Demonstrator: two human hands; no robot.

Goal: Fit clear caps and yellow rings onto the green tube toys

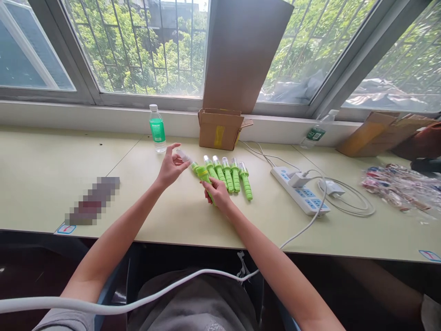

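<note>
My left hand (170, 168) has thumb and fingers closed around a clear, whitish cap (184, 156). Just right of that cap a short green piece (194, 166) shows; whether the two are joined I cannot tell. My right hand (217, 194) is wrapped around a green ribbed tube (203, 174) with a yellow-green collar, its upper end tilted toward my left hand. Its lower part is mostly hidden by my fingers. Beyond my right hand several similar green tubes with clear caps (235, 174) lie side by side on the pale table (165, 216).
A water bottle (157, 129) and a small cardboard box (220, 130) stand by the window. To the right are a power strip (299, 191) with white cables, another bottle (315, 133) and plastic-wrapped items (396, 186). A white cable (144, 301) crosses before me. A blurred object (94, 200) lies left.
</note>
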